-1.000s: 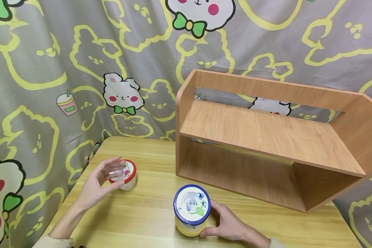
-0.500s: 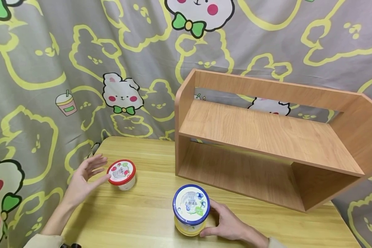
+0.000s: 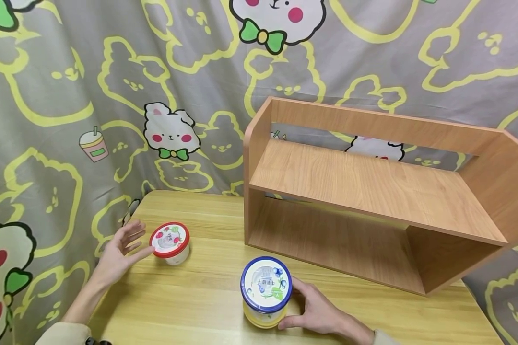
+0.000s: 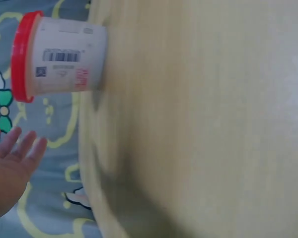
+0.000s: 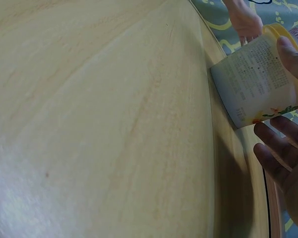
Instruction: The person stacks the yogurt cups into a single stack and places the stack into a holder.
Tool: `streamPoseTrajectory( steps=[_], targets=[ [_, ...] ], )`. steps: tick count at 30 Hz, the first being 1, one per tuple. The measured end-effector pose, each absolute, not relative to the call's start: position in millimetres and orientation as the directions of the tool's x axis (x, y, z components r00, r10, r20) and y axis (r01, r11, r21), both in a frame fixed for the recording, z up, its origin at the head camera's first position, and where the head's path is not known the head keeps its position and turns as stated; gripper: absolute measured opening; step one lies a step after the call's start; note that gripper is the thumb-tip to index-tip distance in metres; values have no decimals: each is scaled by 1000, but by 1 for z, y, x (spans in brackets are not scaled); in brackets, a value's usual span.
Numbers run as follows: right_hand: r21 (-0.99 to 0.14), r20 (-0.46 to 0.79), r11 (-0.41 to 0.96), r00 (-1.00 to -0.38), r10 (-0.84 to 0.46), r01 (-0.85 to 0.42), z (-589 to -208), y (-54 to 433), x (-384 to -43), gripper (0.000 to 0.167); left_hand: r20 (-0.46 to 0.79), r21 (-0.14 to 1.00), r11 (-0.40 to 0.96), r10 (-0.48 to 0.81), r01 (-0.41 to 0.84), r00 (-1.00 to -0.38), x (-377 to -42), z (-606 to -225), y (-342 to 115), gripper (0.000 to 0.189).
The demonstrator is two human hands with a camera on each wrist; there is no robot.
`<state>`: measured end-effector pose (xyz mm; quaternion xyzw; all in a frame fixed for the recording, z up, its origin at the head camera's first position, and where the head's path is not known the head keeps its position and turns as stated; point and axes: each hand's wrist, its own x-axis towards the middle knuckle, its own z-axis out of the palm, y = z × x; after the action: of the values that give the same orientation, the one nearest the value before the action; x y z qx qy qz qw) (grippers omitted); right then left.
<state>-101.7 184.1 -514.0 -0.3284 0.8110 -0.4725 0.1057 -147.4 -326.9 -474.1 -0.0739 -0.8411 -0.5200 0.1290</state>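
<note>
A white cup with a red lid [image 3: 170, 239], printed with strawberries, stands upright at the table's left; its barcode side shows in the left wrist view. My left hand [image 3: 116, 254] hovers just left of it, fingers loosely extended, holding nothing. Nearer the front, a cup with a blue blueberry-print lid [image 3: 266, 284] sits on top of a yellow-lidded cup [image 3: 263, 322]. My right hand [image 3: 317, 309] holds the yellow-lidded cup [image 5: 256, 74] from the right, thumb on one side and fingers on the other. The blue-lidded cup's lower part is mostly hidden in the right wrist view.
A two-tier wooden shelf [image 3: 362, 187] stands at the back right of the wooden table [image 3: 190, 302]. A grey curtain [image 3: 125, 62] with rabbit prints hangs behind and along the left edge.
My left hand has drawn back leftward from over the red-lidded cup, uncovering its lid, and then dipped slightly. The right hand and the stacked cups have stayed put.
</note>
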Motion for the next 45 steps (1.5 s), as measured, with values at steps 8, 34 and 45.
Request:
streamPoseTrajectory(
  steps=[8, 34, 45],
  targets=[
    [-845, 114, 347, -770, -628, -408, -514, 184, -102, 93, 170, 919, 357, 21, 166, -985, -151, -488, -322, 92],
    [-845, 106, 355, -776, -622, -400, -512, 183, -101, 92, 107, 920, 379, 5, 101, -994, -154, -499, -303, 93],
    [-846, 97, 363, -782, -615, -390, -512, 183, -101, 93, 98, 920, 383, -11, 86, -995, -155, -499, -303, 92]
  ],
)
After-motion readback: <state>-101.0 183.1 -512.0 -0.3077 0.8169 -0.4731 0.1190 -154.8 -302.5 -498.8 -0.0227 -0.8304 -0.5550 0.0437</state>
